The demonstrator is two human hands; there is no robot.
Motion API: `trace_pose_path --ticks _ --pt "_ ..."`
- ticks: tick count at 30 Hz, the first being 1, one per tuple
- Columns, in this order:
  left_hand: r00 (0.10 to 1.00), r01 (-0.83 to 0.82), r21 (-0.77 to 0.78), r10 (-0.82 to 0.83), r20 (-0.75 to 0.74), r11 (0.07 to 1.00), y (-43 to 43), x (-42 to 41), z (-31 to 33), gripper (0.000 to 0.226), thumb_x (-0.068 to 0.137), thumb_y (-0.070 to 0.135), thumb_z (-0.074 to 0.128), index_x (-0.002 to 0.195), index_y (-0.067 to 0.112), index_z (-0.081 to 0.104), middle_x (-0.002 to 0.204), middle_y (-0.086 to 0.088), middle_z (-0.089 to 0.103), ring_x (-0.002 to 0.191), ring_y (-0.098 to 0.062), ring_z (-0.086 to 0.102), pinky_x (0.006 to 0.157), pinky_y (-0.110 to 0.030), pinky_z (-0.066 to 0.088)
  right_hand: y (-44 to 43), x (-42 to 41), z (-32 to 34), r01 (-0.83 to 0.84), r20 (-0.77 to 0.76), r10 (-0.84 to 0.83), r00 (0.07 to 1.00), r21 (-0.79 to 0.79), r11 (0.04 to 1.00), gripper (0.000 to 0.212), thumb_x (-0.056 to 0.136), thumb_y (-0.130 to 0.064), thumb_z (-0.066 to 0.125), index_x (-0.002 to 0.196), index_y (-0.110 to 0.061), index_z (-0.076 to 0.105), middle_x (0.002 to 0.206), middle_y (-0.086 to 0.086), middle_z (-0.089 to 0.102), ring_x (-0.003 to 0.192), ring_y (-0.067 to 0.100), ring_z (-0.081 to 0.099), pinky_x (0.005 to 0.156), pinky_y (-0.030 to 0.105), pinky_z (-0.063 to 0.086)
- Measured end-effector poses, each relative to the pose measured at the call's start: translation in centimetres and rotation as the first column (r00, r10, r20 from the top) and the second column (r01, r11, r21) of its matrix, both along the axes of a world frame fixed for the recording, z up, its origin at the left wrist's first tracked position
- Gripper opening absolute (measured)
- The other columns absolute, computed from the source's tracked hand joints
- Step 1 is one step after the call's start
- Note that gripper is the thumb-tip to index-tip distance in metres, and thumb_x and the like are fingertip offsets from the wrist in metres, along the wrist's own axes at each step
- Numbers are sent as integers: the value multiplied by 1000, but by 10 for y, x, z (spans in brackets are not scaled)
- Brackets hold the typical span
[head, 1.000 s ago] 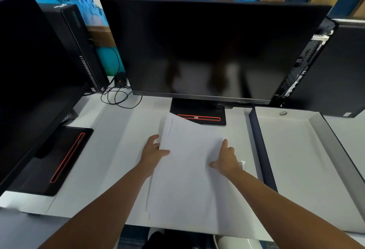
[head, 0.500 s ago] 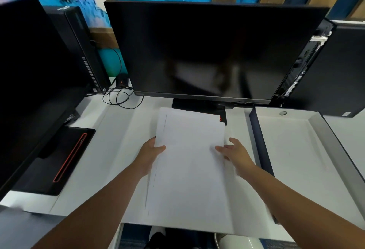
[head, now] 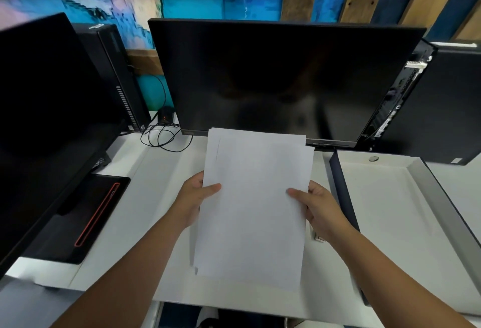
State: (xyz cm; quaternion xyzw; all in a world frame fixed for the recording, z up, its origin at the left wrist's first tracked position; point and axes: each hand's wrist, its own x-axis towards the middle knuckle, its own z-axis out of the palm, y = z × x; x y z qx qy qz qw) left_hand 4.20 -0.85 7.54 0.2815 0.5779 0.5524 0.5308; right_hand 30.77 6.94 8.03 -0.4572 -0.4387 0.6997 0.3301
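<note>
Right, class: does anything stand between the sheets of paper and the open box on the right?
Only the dark side wall of the box, upright along its left edge. The sheets are held above the desk by the left hand and right hand, so they could likely pass over it.

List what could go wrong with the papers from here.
1. The papers are unevenly stacked, with edges offset at the top. Held only at the sides by the left hand and right hand, a sheet might slip out.
2. Their top edge appears close to the monitor and could bump it and crumple.
</note>
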Motion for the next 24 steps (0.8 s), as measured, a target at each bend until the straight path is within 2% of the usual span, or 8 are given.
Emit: trace_pose_path --ticks 7,14,20,24 --pt "998 -58 116 56 14 992 -15 3 32 24 88 3 60 106 16 68 103 -4 74 90 -19 71 76 -31 57 -17 5 36 76 -117 -64 991 106 991 21 87 -6 61 107 -4 69 101 11 74 88 25 72 67 27 57" --pt "996 -85 189 85 8 978 -20 6 54 19 93 11 54 106 14 68 98 -1 75 87 -14 72 78 -28 58 -27 3 56 125 -169 -93 981 191 974 20 88 -6 61 106 -6 70 102 10 74 92 25 71 70 26 57" --pt "997 -52 197 63 -49 979 -25 11 54 20 89 3 59 102 15 67 94 4 76 87 -11 71 74 -20 57 -34 3 59 81 -165 -36 986 270 960 26 85 -2 62 109 -10 68 106 7 73 94 23 70 71 24 55" --pt "996 -40 173 53 -71 984 -29 17 49 19 86 3 62 100 13 69 96 0 76 89 -16 71 77 -25 57 -38 3 55 57 -131 -23 991 265 963 30 81 -4 68 110 -12 67 106 5 73 96 22 70 73 26 55"
